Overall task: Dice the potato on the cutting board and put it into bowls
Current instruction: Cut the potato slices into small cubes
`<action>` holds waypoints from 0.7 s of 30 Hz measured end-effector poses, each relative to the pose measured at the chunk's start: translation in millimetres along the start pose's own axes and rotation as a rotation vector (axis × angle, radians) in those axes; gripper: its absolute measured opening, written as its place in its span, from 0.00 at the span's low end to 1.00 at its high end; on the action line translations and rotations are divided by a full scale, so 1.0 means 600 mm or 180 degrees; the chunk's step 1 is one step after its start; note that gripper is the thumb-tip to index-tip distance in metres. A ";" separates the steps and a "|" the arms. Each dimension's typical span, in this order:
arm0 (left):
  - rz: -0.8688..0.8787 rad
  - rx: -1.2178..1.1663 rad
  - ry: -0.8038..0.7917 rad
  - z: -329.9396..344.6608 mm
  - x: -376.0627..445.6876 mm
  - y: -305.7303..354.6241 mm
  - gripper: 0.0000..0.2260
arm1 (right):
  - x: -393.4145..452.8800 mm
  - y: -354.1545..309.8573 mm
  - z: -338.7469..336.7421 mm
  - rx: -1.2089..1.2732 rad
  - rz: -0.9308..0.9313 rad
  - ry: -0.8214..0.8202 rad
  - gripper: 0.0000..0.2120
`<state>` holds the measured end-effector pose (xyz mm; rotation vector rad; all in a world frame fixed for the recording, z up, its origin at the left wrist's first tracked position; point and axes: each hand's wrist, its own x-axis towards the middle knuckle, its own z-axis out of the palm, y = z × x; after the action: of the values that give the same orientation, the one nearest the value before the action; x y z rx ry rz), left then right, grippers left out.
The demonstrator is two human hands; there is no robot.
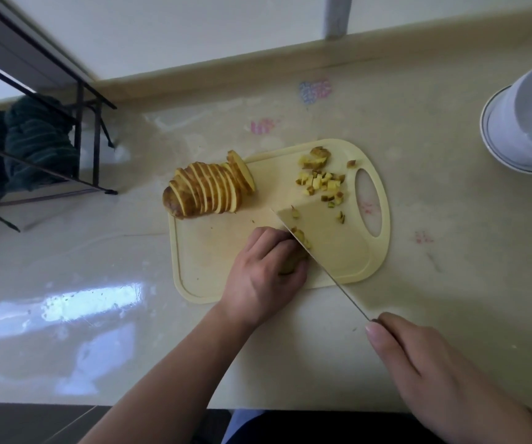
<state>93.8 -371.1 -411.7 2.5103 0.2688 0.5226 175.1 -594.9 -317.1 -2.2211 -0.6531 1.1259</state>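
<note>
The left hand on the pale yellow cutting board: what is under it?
Under the left hand a yellow potato piece shows at the fingertips, beside the knife blade. Its shape is hidden.

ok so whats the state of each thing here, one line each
sliced potato: cut in slices, leaning together
diced pieces: loose on cutting board
left hand: holding potato slices at the blade
knife: mid-cut, gripped by right hand
bowls: stacked, no potato inside
</note>
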 end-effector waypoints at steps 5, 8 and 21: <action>0.0062 0.0048 0.0030 -0.002 0.001 -0.001 0.10 | 0.033 0.006 -0.009 0.0169 -0.0202 0.0133 0.27; 0.0061 0.0073 0.0086 -0.002 -0.001 0.000 0.09 | 0.035 0.017 -0.029 0.0423 -0.0050 0.0061 0.30; -0.0164 0.0053 0.0167 -0.006 -0.017 0.008 0.08 | 0.006 0.001 -0.017 0.0096 -0.0138 -0.0127 0.33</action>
<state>83.5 -376.3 -409.4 2.5013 0.3582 0.5680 185.4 -595.7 -314.7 -2.1540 -0.6932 1.1535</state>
